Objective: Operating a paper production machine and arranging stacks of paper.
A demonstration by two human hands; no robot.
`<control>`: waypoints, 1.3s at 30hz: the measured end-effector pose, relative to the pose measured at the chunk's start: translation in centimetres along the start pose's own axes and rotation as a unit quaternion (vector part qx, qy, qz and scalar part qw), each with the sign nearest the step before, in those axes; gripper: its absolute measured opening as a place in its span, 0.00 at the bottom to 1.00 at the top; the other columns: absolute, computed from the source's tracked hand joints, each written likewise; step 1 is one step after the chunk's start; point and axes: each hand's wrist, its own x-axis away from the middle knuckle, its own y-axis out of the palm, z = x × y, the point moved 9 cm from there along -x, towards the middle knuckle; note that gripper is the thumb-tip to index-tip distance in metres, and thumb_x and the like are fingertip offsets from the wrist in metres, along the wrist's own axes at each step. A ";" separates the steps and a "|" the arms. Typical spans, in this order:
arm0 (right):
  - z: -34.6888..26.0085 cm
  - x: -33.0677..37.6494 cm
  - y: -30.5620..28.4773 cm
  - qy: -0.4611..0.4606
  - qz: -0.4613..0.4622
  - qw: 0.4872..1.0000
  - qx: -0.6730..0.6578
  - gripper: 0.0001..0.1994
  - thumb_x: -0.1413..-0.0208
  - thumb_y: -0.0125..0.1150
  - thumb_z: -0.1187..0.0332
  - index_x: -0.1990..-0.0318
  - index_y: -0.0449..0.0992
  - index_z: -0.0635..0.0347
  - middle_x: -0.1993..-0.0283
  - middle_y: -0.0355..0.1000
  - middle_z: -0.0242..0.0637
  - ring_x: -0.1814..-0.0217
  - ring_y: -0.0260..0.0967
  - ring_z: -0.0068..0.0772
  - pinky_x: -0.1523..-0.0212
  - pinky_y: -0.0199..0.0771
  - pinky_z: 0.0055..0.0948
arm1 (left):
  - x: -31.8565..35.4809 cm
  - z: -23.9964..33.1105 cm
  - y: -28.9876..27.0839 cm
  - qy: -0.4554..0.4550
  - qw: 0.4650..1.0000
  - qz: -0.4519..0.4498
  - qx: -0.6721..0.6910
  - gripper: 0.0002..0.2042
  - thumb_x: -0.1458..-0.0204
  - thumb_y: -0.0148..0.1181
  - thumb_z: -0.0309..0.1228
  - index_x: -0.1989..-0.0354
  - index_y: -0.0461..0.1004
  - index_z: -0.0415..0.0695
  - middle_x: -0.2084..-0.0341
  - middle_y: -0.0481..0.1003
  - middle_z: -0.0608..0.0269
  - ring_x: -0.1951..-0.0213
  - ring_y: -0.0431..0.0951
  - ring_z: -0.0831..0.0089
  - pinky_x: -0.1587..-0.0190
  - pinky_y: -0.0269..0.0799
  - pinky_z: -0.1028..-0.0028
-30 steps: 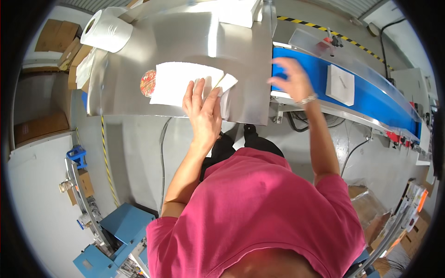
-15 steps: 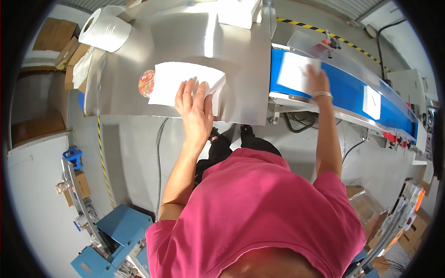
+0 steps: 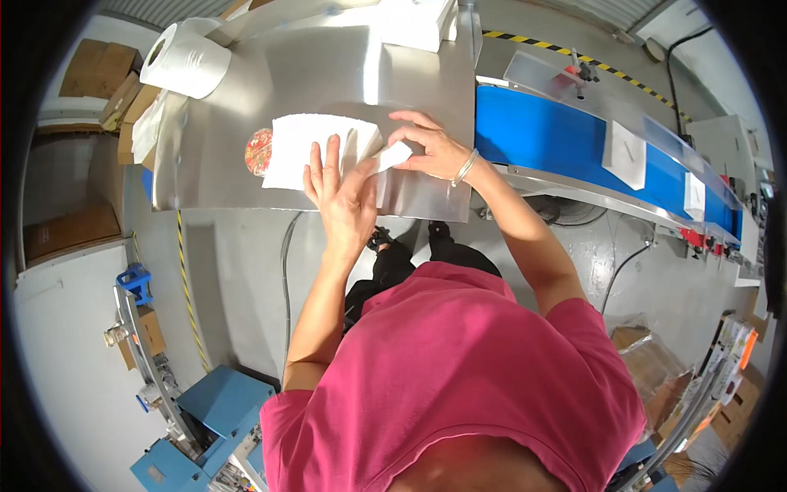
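Note:
A stack of white paper sheets (image 3: 303, 141) lies on the steel table (image 3: 221, 107), partly over a round red patterned disc (image 3: 257, 152). My left hand (image 3: 340, 193) lies flat on the near right part of the stack, fingers spread. My right hand (image 3: 430, 146) is at the stack's right edge, its fingers pinching a white sheet corner (image 3: 393, 156). To the right runs a blue conveyor belt (image 3: 557, 135) carrying white flat packets (image 3: 627, 154).
A big roll of white paper (image 3: 187, 59) stands at the table's far left corner, with a white box (image 3: 418, 20) at the far edge. Cardboard boxes (image 3: 98, 70) stand to the left. Blue machine parts (image 3: 213, 410) stand on the floor by my left side.
My right hand has come back from the conveyor belt to the right edge of the paper stack and taken a sheet corner. The white packets have travelled further right along the belt.

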 end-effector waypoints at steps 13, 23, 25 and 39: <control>11.7 17.7 -20.6 0.488 0.304 0.719 0.390 0.28 0.53 0.57 0.45 0.56 0.72 0.63 0.57 0.71 0.50 0.54 0.68 0.48 0.53 0.66 0.39 | -0.1 -2.8 -0.8 -0.028 0.998 0.053 0.010 0.13 0.55 0.58 0.23 0.58 0.74 0.42 0.47 0.64 0.55 0.42 0.57 0.53 0.41 0.49 0.56; -0.2 -0.8 0.4 0.086 -0.007 0.995 -0.056 0.24 0.59 0.68 0.67 0.51 0.69 0.51 0.41 0.57 0.38 0.38 0.54 0.40 0.42 0.59 0.34 | -0.5 -2.0 -0.4 0.002 1.000 0.014 0.012 0.10 0.56 0.59 0.23 0.65 0.77 0.48 0.42 0.60 0.58 0.36 0.50 0.53 0.38 0.37 0.53; -0.2 -1.5 1.7 0.000 -0.010 0.999 -0.041 0.24 0.53 0.64 0.67 0.46 0.65 0.52 0.42 0.59 0.38 0.40 0.56 0.35 0.43 0.60 0.32 | -0.5 -2.1 -0.7 -0.006 1.000 0.001 0.001 0.15 0.54 0.60 0.29 0.56 0.73 0.47 0.39 0.54 0.52 0.35 0.46 0.50 0.38 0.37 0.51; 7.5 14.9 -19.9 0.462 0.278 0.643 0.544 0.31 0.58 0.63 0.51 0.49 0.66 0.63 0.55 0.69 0.52 0.52 0.66 0.52 0.54 0.67 0.37 | -0.2 -4.3 -1.1 -0.018 0.998 0.052 0.002 0.14 0.54 0.57 0.23 0.57 0.74 0.45 0.46 0.63 0.55 0.40 0.56 0.53 0.40 0.46 0.53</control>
